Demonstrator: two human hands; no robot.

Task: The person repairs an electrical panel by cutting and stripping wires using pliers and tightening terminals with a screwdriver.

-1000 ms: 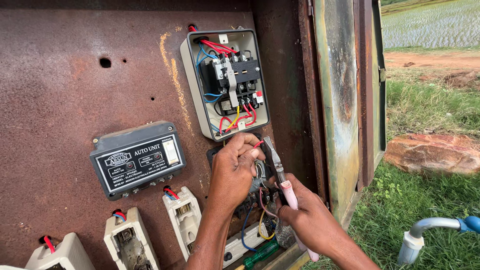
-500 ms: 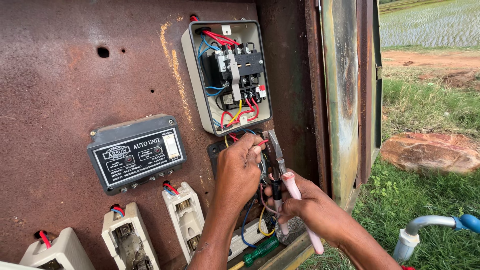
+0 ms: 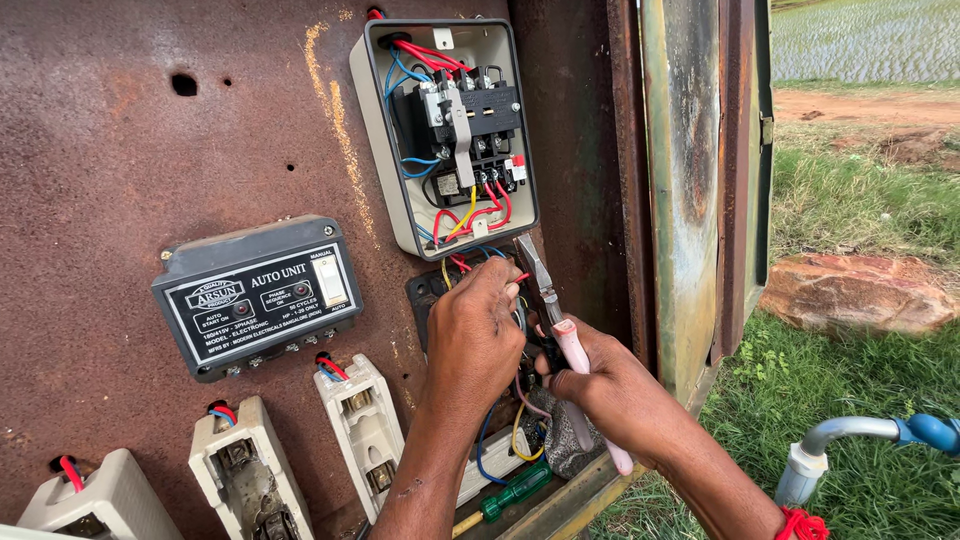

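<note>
Rusted brown steel panel (image 3: 130, 170), upright inside an open metal cabinet; carries all fittings listed.

Left hand (image 3: 475, 335): raised at the panel's lower middle, fingers pressed together on the bundle of red, yellow and blue wires (image 3: 470, 262) that leaves the bottom edge of the open cream starter box with black contactor (image 3: 447, 130). Fingertips pinch a wire end; which colour cannot be told.

Right hand (image 3: 610, 385): closed round the pale pink insulated handles of steel combination pliers (image 3: 552, 310). Pliers point up and left, tips just beside the left fingertips, under the starter box. Whether the tips bite a wire is hidden.

Change against the earlier views: both hands sit at the same spot below the box; the pliers have shifted from a steeper stand to a lean toward the left fingers, nose closer to the pinched wire. Judged: the work stays at the wire ends, not yet released.

Black wiring block (image 3: 428, 295): behind the left hand, mostly covered.

Grey-black rectangular control unit with white rocker switch (image 3: 255, 300): left of the hands, untouched.

White porcelain fuse carriers (image 3: 360, 430): row along the panel's lower edge, covers off.

Green-handled screwdriver (image 3: 515, 492): lying at the cabinet's bottom edge, below both hands.

Grey pipe elbow with blue fitting (image 3: 860, 435): outside, over grass, well apart.
</note>
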